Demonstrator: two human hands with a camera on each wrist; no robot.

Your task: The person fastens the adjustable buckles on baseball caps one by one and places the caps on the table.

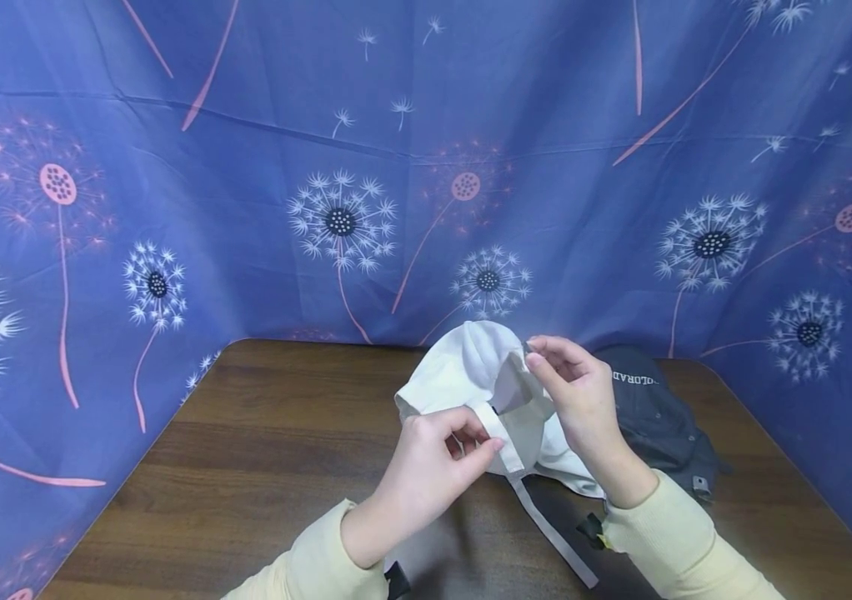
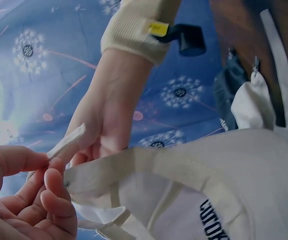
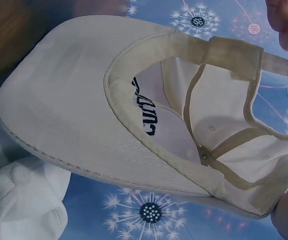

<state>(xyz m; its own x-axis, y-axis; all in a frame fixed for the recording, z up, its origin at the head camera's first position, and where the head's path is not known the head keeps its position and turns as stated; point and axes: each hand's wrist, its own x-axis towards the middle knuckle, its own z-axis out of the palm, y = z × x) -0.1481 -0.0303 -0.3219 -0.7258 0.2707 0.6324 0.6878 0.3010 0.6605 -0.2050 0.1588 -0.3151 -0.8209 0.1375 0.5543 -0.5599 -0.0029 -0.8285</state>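
A white baseball cap point(image 1: 463, 358) is held up over the table with its inside showing. My left hand point(image 1: 433, 454) pinches the end of its back strap point(image 2: 68, 140) between thumb and index finger. On the other side of the cap's rear opening, my right hand point(image 1: 579, 396) grips the edge with thumb and fingertips. From the right wrist view the cap's brim point(image 3: 68, 95) and inner sweatband are visible, with dark lettering inside the crown. The right hand's contact is mostly hidden there.
Behind the right hand lie another white cap point(image 1: 567, 462) and a dark grey cap point(image 1: 644, 408) with white letters. A loose pale strap point(image 1: 553, 533) trails across the brown wooden table point(image 1: 246, 467). Blue dandelion-print cloth point(image 1: 246, 192) hangs around the table.
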